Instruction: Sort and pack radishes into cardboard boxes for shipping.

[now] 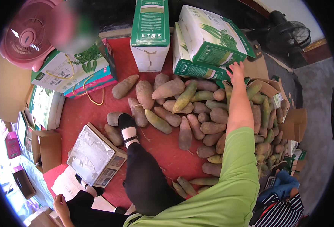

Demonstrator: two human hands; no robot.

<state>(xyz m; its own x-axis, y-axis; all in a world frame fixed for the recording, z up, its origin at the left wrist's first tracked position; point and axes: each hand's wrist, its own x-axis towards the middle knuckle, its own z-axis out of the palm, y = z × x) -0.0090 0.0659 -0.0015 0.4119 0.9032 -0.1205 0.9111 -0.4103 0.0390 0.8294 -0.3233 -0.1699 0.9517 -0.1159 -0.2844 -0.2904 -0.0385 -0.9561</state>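
Green-and-white carton (206,32), stacked on a second carton (197,70) beyond heaped radishes (213,128), is apparently reached for by the spread right hand (235,72), contact unclear; the left hand (61,206) is held low, grip indistinct. Firm edge purchase would be called for.

A pink fan (28,38) stands beyond the red mat's (78,109) far left corner, a black fan (293,34) beyond its far right.

Two fans (26,37) (289,33), two stacked boxes (218,32) (197,71), dozens of radishes (169,89).
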